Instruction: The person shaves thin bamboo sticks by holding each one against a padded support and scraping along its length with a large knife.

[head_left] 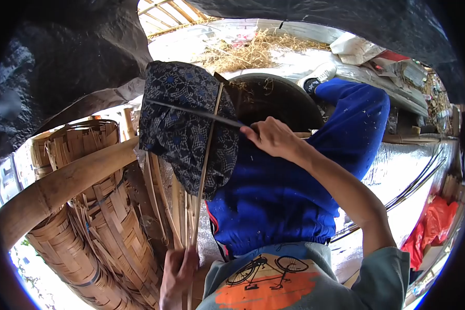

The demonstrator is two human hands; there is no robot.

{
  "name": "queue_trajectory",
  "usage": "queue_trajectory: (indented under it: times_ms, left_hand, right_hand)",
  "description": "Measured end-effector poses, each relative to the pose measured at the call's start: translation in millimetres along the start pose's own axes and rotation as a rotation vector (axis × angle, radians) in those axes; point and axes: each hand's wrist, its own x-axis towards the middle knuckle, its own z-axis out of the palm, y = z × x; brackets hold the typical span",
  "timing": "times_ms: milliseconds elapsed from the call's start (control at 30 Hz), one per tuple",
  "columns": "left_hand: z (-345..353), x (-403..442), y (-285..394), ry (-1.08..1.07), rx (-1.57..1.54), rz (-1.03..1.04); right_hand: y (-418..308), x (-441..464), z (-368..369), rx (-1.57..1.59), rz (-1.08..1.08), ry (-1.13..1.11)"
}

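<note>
My right hand [274, 137] is closed round the handle end of a long thin knife [188, 110], whose blade points left across a dark patterned cloth [178, 85]. That cloth is draped over my left leg. A narrow bamboo strip [208, 147] runs lengthwise over the cloth and crosses the blade near its middle; whether the two touch I cannot tell. Lower down, my left hand [179, 268] has its fingers wrapped round the strip's near part. More pale strips [178, 206] stand beside my leg, close above the left hand.
Rolled woven bamboo [72, 253] stands at the left, with a thick bamboo pole [67, 178] across it. A dark round tub [266, 103] sits ahead, near straw [258, 49]. Black sheeting [62, 62] hangs overhead. At the right lies a red plastic bag [431, 227].
</note>
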Motion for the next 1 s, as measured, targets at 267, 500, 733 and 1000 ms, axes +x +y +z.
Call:
queue_trajectory:
  times_ms: [267,500,733,1000]
  left_hand:
    - [1.1,-27.0,-19.3,-0.026,-0.047,-0.02]
    - [23.4,83.2,11.6,0.006,-0.059,0.178]
    - [15.1,72.4,31.9,-0.044,0.006,0.165]
    - [-16.0,5.4,-2.2,-0.232,0.036,-0.035]
  right_hand:
    - [0.1,39.2,-10.1,0.161,0.272,-0.39]
    - [-15.4,48.2,-48.9,0.329,0.457,-0.734]
    - [-0.4,28.0,-22.6,0.246,0.496,-0.543]
    - [12.9,31.8,-5.9,0.095,0.196,-0.304]
